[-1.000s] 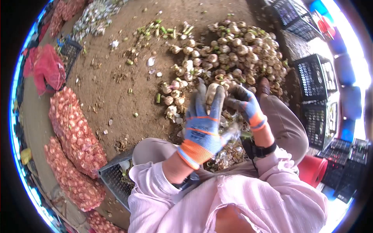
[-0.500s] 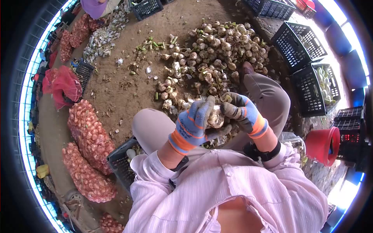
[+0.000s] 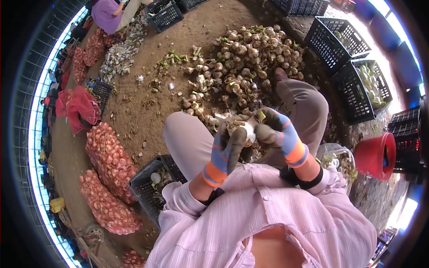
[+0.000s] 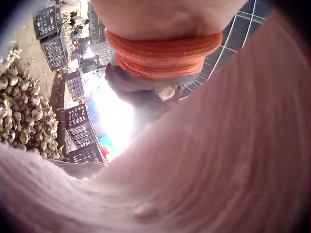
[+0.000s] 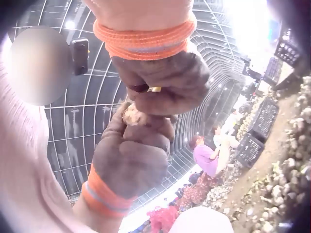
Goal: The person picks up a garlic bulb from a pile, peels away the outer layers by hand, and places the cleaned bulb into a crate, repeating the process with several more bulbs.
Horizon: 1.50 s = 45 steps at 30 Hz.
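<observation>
Both hands wear blue-and-orange work gloves with dark palms and are held together above the lap. My left hand (image 3: 228, 149) grips a garlic bulb (image 3: 243, 128) with pale, partly peeled skin, its thumb across the near side. At the bulb's other side my right hand (image 3: 275, 128) has its fingers curled and pinches at the skin. A small yellowish bit (image 5: 154, 89) shows among the right fingers in the right wrist view. Beyond the hands lies a heap of garlic bulbs (image 3: 254, 49) on the dirt floor, with loose bulbs (image 3: 194, 100) nearer.
Red net sacks of garlic (image 3: 109, 156) lie at left, beside a black crate (image 3: 149, 190) near the knee. More black crates (image 3: 326, 42) and a red bucket (image 3: 373, 156) stand at right. A clear bag of peelings (image 3: 337, 156) is by the hip. Another person (image 3: 107, 13) sits far left.
Both hands have drawn back from the heap toward the lap with the garlic bulb. Since half a second ago the bulb has turned and shows more white skin. The head view has shifted.
</observation>
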Motion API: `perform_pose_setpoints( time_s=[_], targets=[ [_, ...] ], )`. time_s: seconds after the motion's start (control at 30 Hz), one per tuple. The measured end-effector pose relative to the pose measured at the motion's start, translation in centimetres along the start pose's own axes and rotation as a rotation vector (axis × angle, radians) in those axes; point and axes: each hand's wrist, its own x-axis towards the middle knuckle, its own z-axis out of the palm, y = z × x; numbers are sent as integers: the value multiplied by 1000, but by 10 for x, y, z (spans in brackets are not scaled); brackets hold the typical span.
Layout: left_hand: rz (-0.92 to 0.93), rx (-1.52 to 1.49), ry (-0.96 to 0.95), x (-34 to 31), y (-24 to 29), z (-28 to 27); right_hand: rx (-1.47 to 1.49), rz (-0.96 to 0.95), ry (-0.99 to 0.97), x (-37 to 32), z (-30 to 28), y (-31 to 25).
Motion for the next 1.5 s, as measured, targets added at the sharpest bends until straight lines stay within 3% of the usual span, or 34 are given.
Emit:
perform_pose_setpoints(
  time_s=[0.03,0.07,0.17,0.27,0.3,0.4,0.43,0.47,0.53,0.57,0.6,0.67,0.7,0.73,0.77,0.8,0.83,0.87,0.93,0.97,1.07,1.13,1.17,1.2,1.27,1.3,1.33,1.4,1.43,1.47,1.5],
  targets=[
    [92,167,71,-1,2,5,-126,49,107,3,13,-5],
    [-13,15,26,-1,8,5,-253,97,210,5,20,-8],
    [-394,-597,-218,6,32,-3,-319,190,150,2,1,-9],
    [-382,-539,-154,8,39,-1,-212,101,179,6,0,-1],
    [-350,-409,-49,5,32,-1,-123,87,211,9,4,0],
    [420,343,293,21,-5,4,-126,130,274,8,10,3],
    [377,281,249,20,-8,1,-230,132,307,7,10,4],
    [332,220,209,20,-9,-2,-618,-95,252,11,7,4],
    [-351,-530,-176,15,18,-19,-1383,-569,99,22,-2,1],
    [-346,-607,-221,15,11,-23,-1382,-471,79,18,1,-5],
    [-344,-684,-267,17,13,-24,-1384,-556,55,20,0,-6],
    [-393,-525,-96,12,26,-14,-1381,-725,7,25,-1,-8],
    [-229,-382,-110,10,16,-12,-1349,-653,-30,21,3,-11],
    [-63,-227,-100,8,7,-9,-989,-479,-92,15,-1,-4],
    [93,-80,-64,5,-3,-6,-855,-348,-72,11,-5,-5],
    [40,-121,-137,6,0,-13,-720,-222,-53,8,-7,-5],
    [-16,-158,-207,6,3,-20,-379,-21,82,4,-4,-3],
    [-206,-322,-298,6,14,-28,-216,9,70,2,-2,-6],
    [-403,-484,-388,13,19,-35,-365,-74,106,4,3,-6],
    [-415,-483,-387,18,14,-36,-521,-151,126,5,3,-5],
    [-255,-436,-74,15,11,-13,-1044,-466,197,11,6,2],
    [-89,-414,32,7,2,-2,-1360,-737,141,16,13,8],
    [-19,-468,18,3,-6,0,-1495,-781,89,16,18,10],
    [-85,-385,66,4,-10,-4,-1589,-753,62,13,21,13],
    [-118,-318,110,16,-27,-16,-736,-186,164,7,22,16],
    [-88,-335,107,21,-40,-21,-419,-69,250,11,-1,14],
    [-58,-352,102,26,-53,-26,463,93,214,11,-12,6],
    [-301,-1130,-223,26,-16,-37,50,141,151,7,-57,0],
    [-295,-810,-36,22,-1,-31,-157,165,120,4,-80,1],
    [-261,-626,-35,19,7,-31,-364,192,90,2,-90,2],
    [-228,-441,-34,17,14,-35,-1096,248,245,2,-57,5]
  ],
)
